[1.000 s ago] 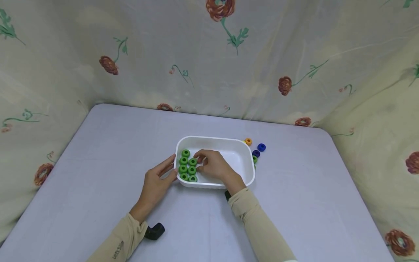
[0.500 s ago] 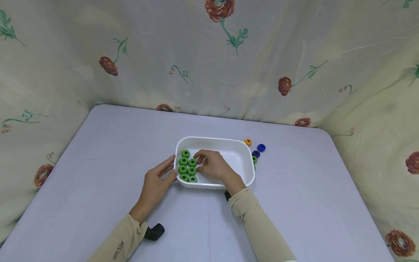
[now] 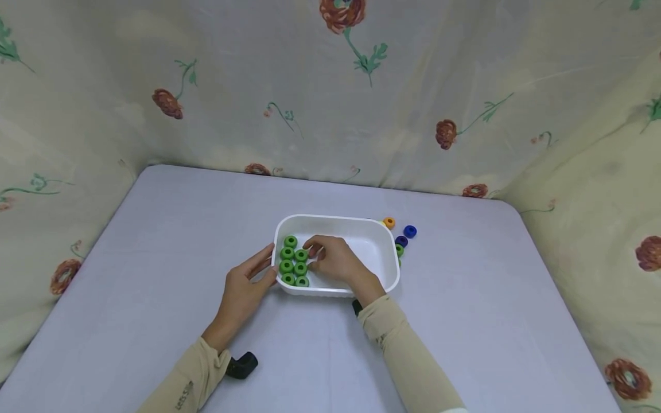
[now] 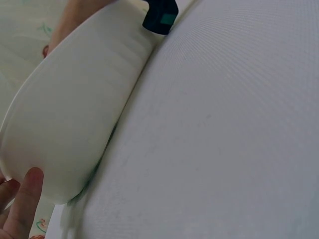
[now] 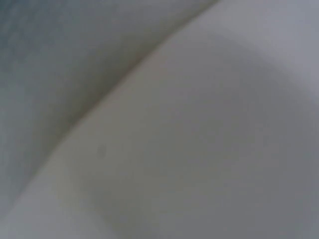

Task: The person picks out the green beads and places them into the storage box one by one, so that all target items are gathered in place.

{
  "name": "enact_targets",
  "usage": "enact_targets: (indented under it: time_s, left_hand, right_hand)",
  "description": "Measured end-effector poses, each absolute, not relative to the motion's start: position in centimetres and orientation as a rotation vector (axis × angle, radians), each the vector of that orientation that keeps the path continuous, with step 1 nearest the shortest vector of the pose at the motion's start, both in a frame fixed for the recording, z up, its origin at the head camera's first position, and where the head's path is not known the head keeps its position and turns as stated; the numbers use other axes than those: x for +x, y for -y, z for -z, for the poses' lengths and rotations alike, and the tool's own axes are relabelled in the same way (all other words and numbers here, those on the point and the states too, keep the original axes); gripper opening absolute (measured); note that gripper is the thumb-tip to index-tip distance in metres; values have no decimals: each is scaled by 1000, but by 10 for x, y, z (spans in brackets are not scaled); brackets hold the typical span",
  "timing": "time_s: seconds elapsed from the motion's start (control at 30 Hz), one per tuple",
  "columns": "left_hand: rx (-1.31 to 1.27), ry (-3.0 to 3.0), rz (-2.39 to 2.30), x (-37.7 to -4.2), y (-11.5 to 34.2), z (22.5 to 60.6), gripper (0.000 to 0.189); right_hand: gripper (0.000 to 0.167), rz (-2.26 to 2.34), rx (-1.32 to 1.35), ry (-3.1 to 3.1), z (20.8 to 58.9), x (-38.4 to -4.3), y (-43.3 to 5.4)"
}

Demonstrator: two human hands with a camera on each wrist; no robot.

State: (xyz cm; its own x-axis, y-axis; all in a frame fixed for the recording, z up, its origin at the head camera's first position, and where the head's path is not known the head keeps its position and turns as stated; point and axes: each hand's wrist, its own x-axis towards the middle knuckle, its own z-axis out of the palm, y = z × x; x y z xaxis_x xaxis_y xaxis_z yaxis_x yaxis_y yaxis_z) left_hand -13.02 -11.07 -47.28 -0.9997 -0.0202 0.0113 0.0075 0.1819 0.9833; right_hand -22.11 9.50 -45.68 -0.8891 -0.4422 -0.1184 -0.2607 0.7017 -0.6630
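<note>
A white plastic tray (image 3: 356, 226) holds several green ring-shaped beads (image 3: 287, 253), set in two columns against its left end. My left hand (image 3: 242, 295) rests against the tray's left end, its fingers extended along the rim. In the left wrist view a straight finger (image 4: 27, 204) touches the tray's outer wall (image 4: 70, 109). My right hand (image 3: 335, 261) reaches over the front rim into the tray. Its index finger and thumb are spread apart, tips at the right-hand column of beads. The right wrist view shows only a blurred pale surface.
Behind the tray's right end lie loose beads on the white-covered table (image 3: 465, 287): an orange bead (image 3: 389, 222), a blue bead (image 3: 410, 232), a dark purple bead (image 3: 401, 241) and a green bead (image 3: 399, 250) partly hidden by the rim. A flowered curtain (image 3: 310, 86) surrounds the table.
</note>
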Motion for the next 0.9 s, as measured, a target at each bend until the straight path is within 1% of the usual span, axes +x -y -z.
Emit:
enact_targets:
  time_s: [0.4, 0.9]
  left_hand:
    - [2, 2391, 2010, -130, 110, 475, 52]
    - [11, 2393, 2002, -130, 110, 471, 52]
  right_hand:
    - [36, 973, -513, -2615, 459, -219, -94]
    - [35, 963, -549, -2627, 456, -222, -95]
